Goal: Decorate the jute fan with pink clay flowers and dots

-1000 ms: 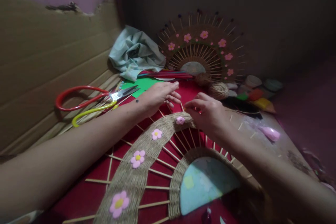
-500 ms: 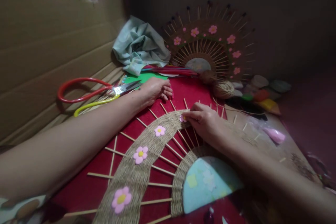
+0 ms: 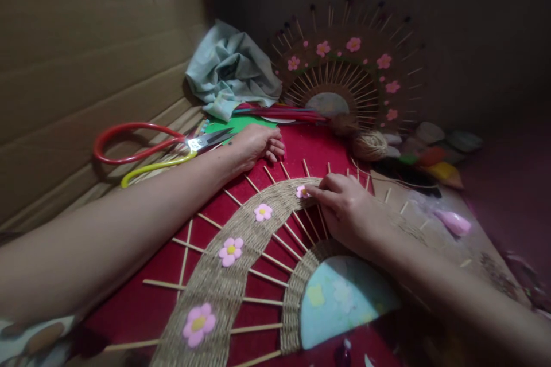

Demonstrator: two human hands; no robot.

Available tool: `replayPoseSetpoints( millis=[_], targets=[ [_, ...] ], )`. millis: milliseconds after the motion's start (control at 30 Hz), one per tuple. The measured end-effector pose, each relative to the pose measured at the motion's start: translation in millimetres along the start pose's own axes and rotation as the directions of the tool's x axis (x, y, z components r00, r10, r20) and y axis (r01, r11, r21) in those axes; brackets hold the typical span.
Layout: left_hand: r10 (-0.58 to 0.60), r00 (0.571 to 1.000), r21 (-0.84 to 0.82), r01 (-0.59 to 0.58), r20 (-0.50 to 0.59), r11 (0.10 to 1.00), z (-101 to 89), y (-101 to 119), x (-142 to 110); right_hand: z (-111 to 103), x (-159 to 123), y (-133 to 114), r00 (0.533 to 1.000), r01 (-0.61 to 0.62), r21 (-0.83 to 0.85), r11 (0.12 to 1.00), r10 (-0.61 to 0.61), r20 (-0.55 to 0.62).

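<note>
A half-round woven twine fan (image 3: 247,235) with wooden sticks lies on a red surface, with several pink flowers with yellow centres along its band. My right hand (image 3: 350,206) stretches its index finger onto the farthest flower (image 3: 302,191), the other fingers bent under and partly hidden. Beyond the band, my left hand (image 3: 262,143) rests at the red surface's far edge, its fingers loosely curled and slightly apart, with nothing visible held. A light blue half-disc (image 3: 344,298) fills the fan's centre.
Scissors (image 3: 193,146) with red and yellow handles lie beside my left forearm. Crumpled pale cloth (image 3: 232,71), a ball of twine (image 3: 371,145) and a finished-looking flowered fan (image 3: 336,69) stand behind. A pink lump in plastic (image 3: 454,222) lies to the right.
My right hand has shifted slightly right, its fingers going from bunched at the far flower to one outstretched index finger on it. My left hand stays put.
</note>
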State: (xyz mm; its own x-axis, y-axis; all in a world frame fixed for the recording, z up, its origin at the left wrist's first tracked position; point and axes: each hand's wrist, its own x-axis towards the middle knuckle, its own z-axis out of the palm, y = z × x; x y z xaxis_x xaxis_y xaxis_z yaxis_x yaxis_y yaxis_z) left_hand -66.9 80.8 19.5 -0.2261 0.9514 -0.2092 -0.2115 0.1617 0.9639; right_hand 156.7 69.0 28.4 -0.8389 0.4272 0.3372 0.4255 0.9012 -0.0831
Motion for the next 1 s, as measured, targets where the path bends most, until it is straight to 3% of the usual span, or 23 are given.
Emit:
replayPoseSetpoints(
  millis=[300, 567, 1000],
  targets=[
    [0.012, 1.000, 0.010, -0.012, -0.001, 1.000, -0.4, -1.5, 1.2, 7.2, -1.5, -5.0, 0.998, 0.054, -0.135, 0.989, -0.049, 0.041],
    [0.017, 1.000, 0.021, -0.017, 0.002, 1.000, -0.3, -1.5, 1.0, 0.4, -1.1, -0.5, 0.998, 0.012, -0.065, 0.998, -0.016, -0.061],
    [0.023, 1.000, 0.040, -0.022, -0.014, 0.999, 1.3, -1.8, -0.1, 5.0, 0.8, -7.3, 1.000, 0.026, -0.086, 0.996, -0.025, 0.013]
  ],
)
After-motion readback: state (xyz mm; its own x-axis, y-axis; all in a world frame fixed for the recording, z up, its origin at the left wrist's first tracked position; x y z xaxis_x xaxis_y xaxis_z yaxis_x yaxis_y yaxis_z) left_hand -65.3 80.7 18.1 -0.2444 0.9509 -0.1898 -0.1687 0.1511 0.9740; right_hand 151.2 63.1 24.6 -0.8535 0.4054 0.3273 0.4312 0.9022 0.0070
